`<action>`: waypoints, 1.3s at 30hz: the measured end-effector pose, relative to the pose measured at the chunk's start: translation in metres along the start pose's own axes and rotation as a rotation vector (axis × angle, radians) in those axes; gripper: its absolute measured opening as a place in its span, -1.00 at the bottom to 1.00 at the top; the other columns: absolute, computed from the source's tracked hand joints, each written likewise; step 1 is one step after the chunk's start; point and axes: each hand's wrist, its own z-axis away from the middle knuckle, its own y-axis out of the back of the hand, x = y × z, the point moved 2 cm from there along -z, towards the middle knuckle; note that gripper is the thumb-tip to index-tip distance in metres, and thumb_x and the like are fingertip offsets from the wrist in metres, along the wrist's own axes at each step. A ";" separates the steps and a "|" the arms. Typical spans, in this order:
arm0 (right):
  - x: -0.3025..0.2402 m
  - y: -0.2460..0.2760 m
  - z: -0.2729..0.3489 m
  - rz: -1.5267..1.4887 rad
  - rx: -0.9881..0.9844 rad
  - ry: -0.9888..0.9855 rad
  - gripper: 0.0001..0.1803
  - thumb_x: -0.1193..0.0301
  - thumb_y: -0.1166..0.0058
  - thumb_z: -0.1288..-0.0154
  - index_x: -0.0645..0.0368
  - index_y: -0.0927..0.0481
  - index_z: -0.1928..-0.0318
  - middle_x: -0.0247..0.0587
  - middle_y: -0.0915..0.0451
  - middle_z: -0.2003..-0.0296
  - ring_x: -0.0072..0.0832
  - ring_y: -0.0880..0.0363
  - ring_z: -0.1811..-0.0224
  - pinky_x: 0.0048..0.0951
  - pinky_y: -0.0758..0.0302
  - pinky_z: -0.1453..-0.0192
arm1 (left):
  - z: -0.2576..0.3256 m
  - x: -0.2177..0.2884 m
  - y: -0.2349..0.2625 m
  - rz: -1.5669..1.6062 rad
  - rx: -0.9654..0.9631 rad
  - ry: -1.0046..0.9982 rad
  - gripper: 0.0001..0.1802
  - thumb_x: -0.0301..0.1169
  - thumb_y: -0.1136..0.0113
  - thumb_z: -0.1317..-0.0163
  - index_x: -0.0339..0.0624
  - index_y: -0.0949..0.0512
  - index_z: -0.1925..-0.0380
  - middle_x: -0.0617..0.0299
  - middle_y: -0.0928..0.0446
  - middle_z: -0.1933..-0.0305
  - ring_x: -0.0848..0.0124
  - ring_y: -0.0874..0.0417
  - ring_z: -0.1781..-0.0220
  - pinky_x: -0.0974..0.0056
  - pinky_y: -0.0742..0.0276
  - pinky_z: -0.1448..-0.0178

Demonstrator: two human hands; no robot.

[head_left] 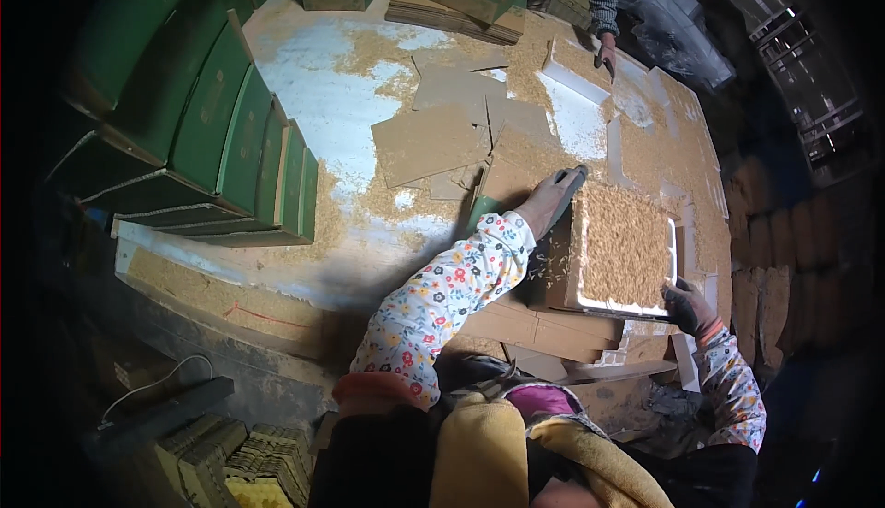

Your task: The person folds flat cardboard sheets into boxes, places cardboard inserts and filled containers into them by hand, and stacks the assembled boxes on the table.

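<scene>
A shallow white-rimmed box (672, 241), heaped with tan husk-like grains (622, 241), sits in front of me on the right. My right hand (690, 307), in a dark-fingered glove, grips its near right corner. My left hand (556, 199) is at the box's far left edge, fingers stretched out and nothing seen in them. Loose grains blur through the air below that hand, along the box's left side. Part of a green carton (481, 211) shows behind my left wrist. My floral sleeves cover both forearms.
Green cartons (230, 139) stand in a row at left. Flat cardboard sheets (433, 144) lie mid-table among scattered grains. Another person's hand (607, 54) is by a white, grain-filled box (579, 70) at the far side. Stacked cardboard (544, 328) lies close below my box.
</scene>
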 end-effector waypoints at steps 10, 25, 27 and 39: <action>-0.002 -0.053 0.000 -0.231 0.666 -0.155 -0.54 0.58 -0.16 -0.15 0.39 -0.45 -0.10 -0.18 -0.59 0.08 -0.52 -0.56 0.07 -0.50 -0.47 -0.05 | 0.012 0.068 0.275 -2.172 0.345 0.333 0.14 0.20 -0.22 0.01 -0.11 0.11 -0.43 -0.14 -0.03 -0.43 -0.10 -0.03 -0.46 -0.27 -0.03 -0.37; -0.159 0.025 0.039 0.231 1.105 0.575 -0.49 0.41 -0.07 -0.28 0.33 -0.33 -0.21 0.09 -0.43 -0.15 -0.16 -0.39 -0.24 -0.23 -0.30 -0.31 | 0.037 0.066 -0.099 -2.189 -0.218 -1.041 -0.80 -0.30 -0.21 -0.05 0.03 -0.52 0.29 0.27 -0.45 0.41 0.38 -0.56 0.24 0.27 -0.50 0.26; -0.155 0.025 0.045 0.454 1.010 0.757 -0.48 0.33 -0.12 -0.23 0.30 -0.37 -0.14 0.10 -0.45 -0.11 -0.04 -0.40 -0.20 -0.08 -0.27 -0.33 | 0.054 -0.011 -0.130 -2.273 -0.713 -0.923 -0.88 -0.34 -0.20 -0.03 0.00 -0.44 0.48 0.32 -0.42 0.46 0.39 -0.53 0.31 0.33 -0.45 0.26; 0.001 -0.041 -0.049 0.633 -0.279 0.877 -0.37 0.00 0.02 -0.25 0.20 -0.42 -0.16 0.09 -0.51 -0.05 -0.06 -0.48 -0.09 -0.29 -0.38 -0.19 | 0.046 -0.074 -0.136 -2.333 -0.605 0.302 -0.39 -0.07 -0.11 -0.20 -0.24 -0.37 -0.15 -0.13 -0.47 -0.09 0.04 -0.51 -0.13 -0.06 -0.32 -0.24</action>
